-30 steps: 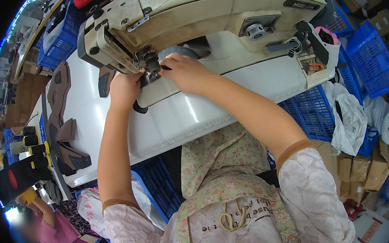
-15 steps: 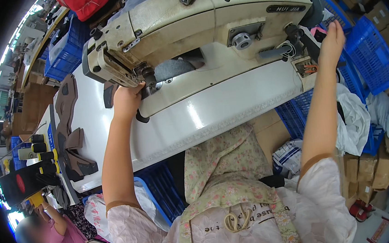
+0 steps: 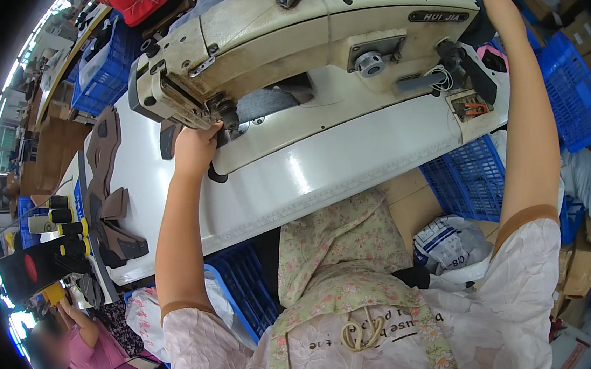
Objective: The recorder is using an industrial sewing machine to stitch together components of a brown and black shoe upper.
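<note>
A cream sewing machine [image 3: 262,43] stretches across the white table. My left hand [image 3: 196,149] is at its needle end, fingers bent together beside the presser foot [image 3: 226,113]. Whatever the fingertips pinch is hidden; a dark brown cut piece [image 3: 168,139] shows just beyond that hand. At the machine's right end my right hand [image 3: 504,13] grips the dark handwheel [image 3: 476,21], its fingers partly out of sight behind the rim. Grey material [image 3: 266,103] is visible through the opening under the machine arm.
Several brown cut pieces [image 3: 106,169] lie along the left of the white table [image 3: 295,177]. Thread spools [image 3: 63,222] stand farther left, near a co-worker in pink [image 3: 99,353]. Blue crates [image 3: 575,90] are at the right, and another blue crate [image 3: 244,284] sits below the table edge.
My right hand has risen from beside the machine's right end up onto the handwheel. The left hand stays by the presser foot.
</note>
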A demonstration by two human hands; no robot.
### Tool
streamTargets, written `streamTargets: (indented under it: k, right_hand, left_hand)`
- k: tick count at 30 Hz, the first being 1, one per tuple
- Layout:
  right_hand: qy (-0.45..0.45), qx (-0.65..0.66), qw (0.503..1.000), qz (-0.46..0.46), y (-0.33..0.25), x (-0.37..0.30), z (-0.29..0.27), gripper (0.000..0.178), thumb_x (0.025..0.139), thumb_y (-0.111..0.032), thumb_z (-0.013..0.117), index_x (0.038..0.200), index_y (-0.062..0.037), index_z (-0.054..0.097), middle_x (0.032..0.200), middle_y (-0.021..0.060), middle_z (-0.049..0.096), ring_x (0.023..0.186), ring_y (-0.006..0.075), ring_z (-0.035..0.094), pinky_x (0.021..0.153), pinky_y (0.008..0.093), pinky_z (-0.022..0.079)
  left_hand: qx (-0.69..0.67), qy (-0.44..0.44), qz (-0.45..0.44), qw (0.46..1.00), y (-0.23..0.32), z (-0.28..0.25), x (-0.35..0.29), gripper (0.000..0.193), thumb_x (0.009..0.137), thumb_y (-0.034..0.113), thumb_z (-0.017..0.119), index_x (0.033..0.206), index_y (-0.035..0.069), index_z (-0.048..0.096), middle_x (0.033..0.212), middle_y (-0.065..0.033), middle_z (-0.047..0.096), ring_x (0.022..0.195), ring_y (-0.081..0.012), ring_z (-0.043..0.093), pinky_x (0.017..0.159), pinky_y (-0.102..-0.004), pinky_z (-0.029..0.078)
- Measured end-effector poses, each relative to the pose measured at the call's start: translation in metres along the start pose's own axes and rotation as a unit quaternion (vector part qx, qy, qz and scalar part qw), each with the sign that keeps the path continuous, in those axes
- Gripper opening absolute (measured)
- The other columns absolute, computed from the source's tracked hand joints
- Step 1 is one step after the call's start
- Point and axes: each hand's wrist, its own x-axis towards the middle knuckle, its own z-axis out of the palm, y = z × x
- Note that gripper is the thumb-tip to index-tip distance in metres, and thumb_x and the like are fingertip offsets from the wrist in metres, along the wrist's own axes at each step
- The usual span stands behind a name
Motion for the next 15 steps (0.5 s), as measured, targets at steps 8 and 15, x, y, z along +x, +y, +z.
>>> streamTargets:
  k: [8,15]
  right_hand:
    - [0.105,0.267,0.958,0.026,0.008,-0.055,0.005,0.059,0.096,-0.054,0.046,0.109,-0.0015,0.069,0.094,0.0141,0.070,0.092,0.0240,0.065,0.086,0.0345,0.048]
    - [-0.177,0.042,0.976,-0.121,0.038,-0.207,0.036,0.017,0.077,-0.015,0.066,0.092,-0.0075,0.070,0.088,0.0113,0.065,0.083,0.0295,0.064,0.073,0.0395,0.050]
  left_hand:
    - [0.013,-0.024,0.019,0.999,-0.020,0.007,-0.004,0.031,0.070,0.004,0.060,0.098,0.008,0.073,0.100,-0.0195,0.068,0.092,-0.0398,0.064,0.079,-0.0474,0.051]
    - [0.005,0.022,0.084,0.996,-0.023,0.010,0.005,0.015,0.067,-0.001,0.060,0.082,0.001,0.063,0.089,-0.0216,0.065,0.087,-0.0433,0.062,0.073,-0.0499,0.049]
